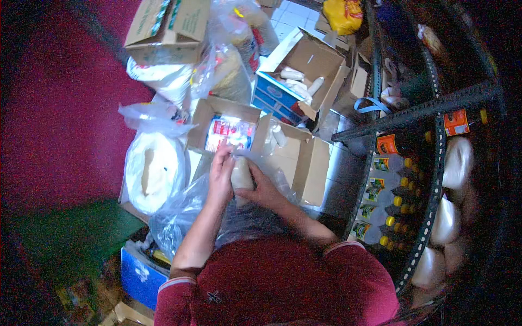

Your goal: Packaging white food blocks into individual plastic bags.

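Both my hands are around a plastic-wrapped packet of pale, whitish contents [242, 174], held upright before my chest. My right hand [261, 185] grips its right side and lower end. Along its left side and top lies my left hand [222, 173], fingers near a twist of clear plastic. Beneath the packet spreads a large clear plastic bag [183, 216] over my lap. Just ahead stands an open cardboard box [200, 122] with red, white and blue printed packets [232, 130]. To its right, another open carton [312, 171] holds small white packets [279, 135].
A blue-sided carton [277, 100] with more white packets stands ahead on the right. Filled sacks [163, 79] and a big white roll in plastic [173, 175] are at left. Metal shelving [438, 163] with yellow-capped bottles [379, 195] rises at right. A blue box [140, 277] sits lower left.
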A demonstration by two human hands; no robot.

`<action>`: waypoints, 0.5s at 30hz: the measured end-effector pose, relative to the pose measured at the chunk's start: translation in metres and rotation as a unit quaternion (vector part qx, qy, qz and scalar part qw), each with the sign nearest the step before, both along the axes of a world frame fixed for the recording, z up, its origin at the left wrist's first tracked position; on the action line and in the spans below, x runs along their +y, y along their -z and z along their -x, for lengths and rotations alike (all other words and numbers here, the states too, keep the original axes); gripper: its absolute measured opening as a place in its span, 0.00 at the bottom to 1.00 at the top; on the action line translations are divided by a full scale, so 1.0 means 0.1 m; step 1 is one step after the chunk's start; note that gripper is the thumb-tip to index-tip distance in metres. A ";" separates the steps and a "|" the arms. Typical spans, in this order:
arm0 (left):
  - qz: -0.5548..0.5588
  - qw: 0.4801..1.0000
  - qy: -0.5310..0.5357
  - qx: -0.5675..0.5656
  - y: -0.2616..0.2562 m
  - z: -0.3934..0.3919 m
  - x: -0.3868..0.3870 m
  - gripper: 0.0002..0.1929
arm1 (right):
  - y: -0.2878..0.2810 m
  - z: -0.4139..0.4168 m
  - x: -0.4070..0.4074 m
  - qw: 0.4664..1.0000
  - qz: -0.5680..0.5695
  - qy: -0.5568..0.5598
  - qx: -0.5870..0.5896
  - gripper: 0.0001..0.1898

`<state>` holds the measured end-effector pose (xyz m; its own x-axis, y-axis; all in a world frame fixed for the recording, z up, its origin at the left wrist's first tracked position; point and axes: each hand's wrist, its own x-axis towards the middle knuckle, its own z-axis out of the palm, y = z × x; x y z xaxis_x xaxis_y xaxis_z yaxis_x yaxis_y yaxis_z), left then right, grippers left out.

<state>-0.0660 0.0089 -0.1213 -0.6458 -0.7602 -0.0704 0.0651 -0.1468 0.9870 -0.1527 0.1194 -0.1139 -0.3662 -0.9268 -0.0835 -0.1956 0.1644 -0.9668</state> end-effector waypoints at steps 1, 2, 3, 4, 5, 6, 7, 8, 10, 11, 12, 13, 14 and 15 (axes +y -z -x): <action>0.000 1.000 0.009 0.000 0.04 0.04 0.01 0.15 | 0.04 0.06 -0.02 0.993 0.003 0.032 -0.115 0.44; -0.035 0.997 -0.041 0.050 0.10 0.09 0.02 0.18 | 0.07 0.13 -0.04 0.972 0.008 0.062 -0.228 0.45; -0.069 0.988 -0.094 0.098 0.14 0.11 0.01 0.21 | 0.00 0.27 -0.09 0.963 -0.001 0.104 -0.247 0.44; 0.045 0.995 -0.086 -0.034 0.16 0.13 -0.03 0.25 | -0.05 0.51 -0.14 0.953 -0.011 0.148 -0.266 0.44; 0.044 0.995 -0.080 -0.036 0.22 0.10 0.00 0.25 | 0.05 0.80 -0.17 0.972 0.035 0.190 -0.133 0.39; 0.220 0.969 0.031 -0.108 0.29 0.01 0.06 0.26 | 0.17 1.11 -0.22 0.971 0.078 0.225 0.003 0.35; 0.384 0.895 0.136 -0.179 0.35 -0.07 0.08 0.28 | -0.03 1.34 -0.33 0.955 0.100 0.278 -0.036 0.34; 0.381 0.896 0.140 -0.180 0.33 -0.05 0.10 0.28 | 0.19 1.70 -0.36 0.940 0.117 0.314 0.058 0.35; 0.453 0.853 0.176 -0.193 0.26 0.01 0.14 0.27 | 0.17 2.25 -0.55 0.922 0.065 0.307 0.228 0.36; 0.451 0.853 0.179 -0.193 0.29 0.02 0.14 0.27 | 0.37 2.58 -0.59 0.919 0.002 0.290 0.267 0.35; 0.440 0.863 0.165 -0.185 0.33 0.04 0.13 0.26 | 0.67 2.86 -0.61 0.903 -0.048 0.272 0.329 0.35; 0.429 0.873 0.150 -0.180 0.38 0.06 0.11 0.25 | 0.89 3.06 -0.65 0.882 -0.098 0.250 0.386 0.34; 0.423 0.874 0.147 -0.189 0.41 0.06 0.09 0.25 | 0.98 3.13 -0.74 0.887 -0.101 0.242 0.381 0.34; 0.433 0.870 0.143 -0.187 0.44 0.04 0.09 0.24 | 1.04 3.16 -0.80 0.880 -0.204 0.202 0.378 0.32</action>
<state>-0.0704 0.0181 -0.1653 -0.8719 -0.4458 0.2025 -0.2025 0.7049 0.6798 -0.4689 0.0394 -0.2178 -0.7528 -0.6576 0.0304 -0.6037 0.6712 -0.4303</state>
